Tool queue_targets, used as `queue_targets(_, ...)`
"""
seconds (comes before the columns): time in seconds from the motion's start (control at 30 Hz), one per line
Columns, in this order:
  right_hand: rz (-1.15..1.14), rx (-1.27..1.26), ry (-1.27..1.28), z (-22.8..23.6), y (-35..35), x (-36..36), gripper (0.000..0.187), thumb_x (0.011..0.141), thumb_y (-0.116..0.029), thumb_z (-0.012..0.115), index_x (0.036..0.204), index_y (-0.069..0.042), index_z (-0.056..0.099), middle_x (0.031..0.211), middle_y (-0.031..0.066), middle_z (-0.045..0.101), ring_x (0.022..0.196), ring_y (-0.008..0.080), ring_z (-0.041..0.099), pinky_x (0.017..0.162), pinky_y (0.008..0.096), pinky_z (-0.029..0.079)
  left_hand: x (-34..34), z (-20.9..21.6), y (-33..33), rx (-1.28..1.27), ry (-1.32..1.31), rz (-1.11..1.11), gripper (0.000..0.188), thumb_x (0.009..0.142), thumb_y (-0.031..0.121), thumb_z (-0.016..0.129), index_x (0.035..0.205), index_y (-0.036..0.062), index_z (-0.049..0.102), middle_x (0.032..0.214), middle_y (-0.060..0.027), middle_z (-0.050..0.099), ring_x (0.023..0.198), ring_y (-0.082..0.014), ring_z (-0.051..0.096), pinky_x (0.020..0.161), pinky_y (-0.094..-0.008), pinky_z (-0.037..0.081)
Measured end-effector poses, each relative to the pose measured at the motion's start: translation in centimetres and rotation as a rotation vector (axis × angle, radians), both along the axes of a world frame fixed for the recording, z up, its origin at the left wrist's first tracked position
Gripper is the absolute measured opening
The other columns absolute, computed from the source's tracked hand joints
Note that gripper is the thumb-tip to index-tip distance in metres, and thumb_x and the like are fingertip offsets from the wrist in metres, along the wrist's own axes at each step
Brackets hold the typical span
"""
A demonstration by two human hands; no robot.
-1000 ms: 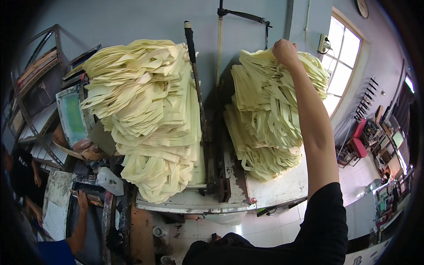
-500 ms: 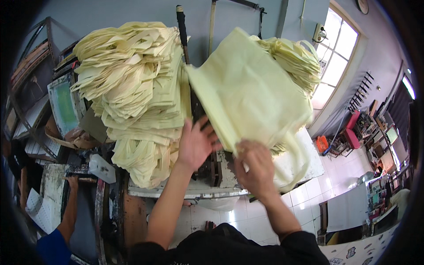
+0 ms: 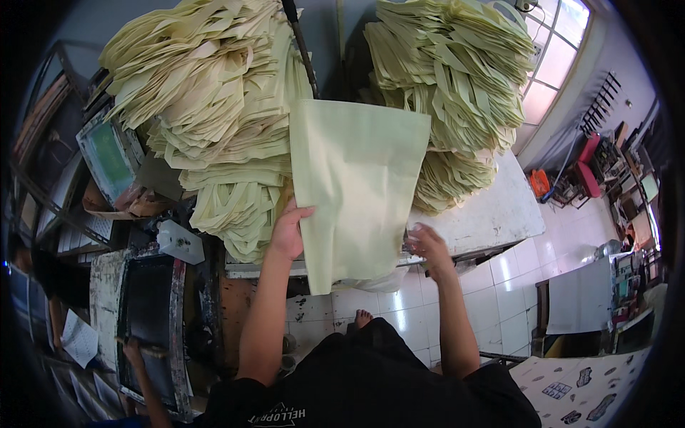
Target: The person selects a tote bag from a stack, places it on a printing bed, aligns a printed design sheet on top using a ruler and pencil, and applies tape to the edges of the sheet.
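A pale yellow-green fabric bag (image 3: 360, 185) hangs upright in front of me, its smooth panel spread out. My left hand (image 3: 287, 232) grips its left edge, thumb on the front and the other fingers hidden behind. Beside the lower right edge is my right hand (image 3: 430, 248), its fingers curled together. Something small and pale seems to be at those fingertips, too blurred to name. Behind the bag rise a left stack of similar bags (image 3: 214, 93) and a right stack (image 3: 457, 85), strap loops sticking out of both.
Both stacks rest on a white worn table (image 3: 499, 203). A dark pole (image 3: 300, 50) stands between them. At the lower left, another person's hand (image 3: 132, 351) is at a dark framed screen (image 3: 151, 303), near a white plastic jug (image 3: 181, 242). An orange container (image 3: 538, 182) sits on the tiled floor.
The bag has swung down and nearer, from tilted and blurred to upright. My left hand, open before, now holds its left edge. My right hand has moved slightly right, and the view has shifted.
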State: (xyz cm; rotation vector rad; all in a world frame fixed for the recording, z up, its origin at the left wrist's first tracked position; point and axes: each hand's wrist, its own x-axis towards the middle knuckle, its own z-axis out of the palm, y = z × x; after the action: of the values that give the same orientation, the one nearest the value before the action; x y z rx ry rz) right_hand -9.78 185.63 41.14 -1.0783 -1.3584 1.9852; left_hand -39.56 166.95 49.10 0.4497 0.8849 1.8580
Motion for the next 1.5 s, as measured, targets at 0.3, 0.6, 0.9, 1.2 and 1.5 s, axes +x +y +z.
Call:
queue_targets(0.3,0.117,0.045,0.123,-1.0,-2.8,-4.9,0.034,0.094,-0.019,0.075,0.121,0.001,0.071,0.103,0.004,0.073,0.095,0.0116,0.065,0.087,0.0279,0.05,-1.2,2.7,-2.2,0.002,0.13,-0.078,0.048,0.093,-0.001,0.053,0.14,-0.0041,0.051,0.135,-0.0181,0.063,0.121,-0.0295,0.064,0.106,-0.0429,0.052)
queue_targets(0.6,-0.155,0.555,0.266,18.4,-0.2,-2.7,0.029,0.1,-0.014,0.068,0.123,0.004,0.069,0.104,0.0053,0.073,0.09,0.0084,0.064,0.081,0.0244,0.052,-0.5,14.9,-2.5,0.186,0.572,0.211,0.055,0.096,0.002,0.056,0.148,-0.0046,0.04,0.143,-0.0172,0.057,0.129,-0.0261,0.058,0.111,-0.0394,0.045)
queue_targets(0.9,-0.389,0.904,0.387,33.2,14.1,-2.1,0.044,0.098,-0.022,0.07,0.132,0.007,0.065,0.112,0.0093,0.073,0.096,0.0131,0.067,0.086,0.0257,0.052,-1.5,28.5,11.5,0.417,0.652,0.154,0.046,0.104,0.01,0.055,0.146,-0.0023,0.044,0.135,-0.0139,0.063,0.12,-0.0215,0.063,0.105,-0.035,0.05)
queue_targets(1.2,-0.324,1.247,0.188,47.5,37.4,-2.0,0.037,0.095,-0.023,0.067,0.117,0.006,0.07,0.101,0.0098,0.073,0.082,0.0179,0.068,0.075,0.0303,0.053,-4.6,35.7,17.6,0.199,1.148,0.462,0.042,0.103,0.024,0.059,0.137,-0.0018,0.057,0.123,-0.0156,0.071,0.115,-0.0258,0.069,0.1,-0.04,0.054)
queue_targets(1.5,-0.339,1.166,-0.195,49.0,44.4,-8.3,0.037,0.085,-0.025,0.072,0.1,0.009,0.07,0.087,0.0134,0.068,0.073,0.0235,0.065,0.067,0.0388,0.051,-16.7,43.3,10.5,-1.133,2.1,0.377,0.038,0.094,0.034,0.069,0.119,0.0063,0.074,0.111,-0.0164,0.075,0.098,-0.0293,0.07,0.088,-0.0402,0.054)
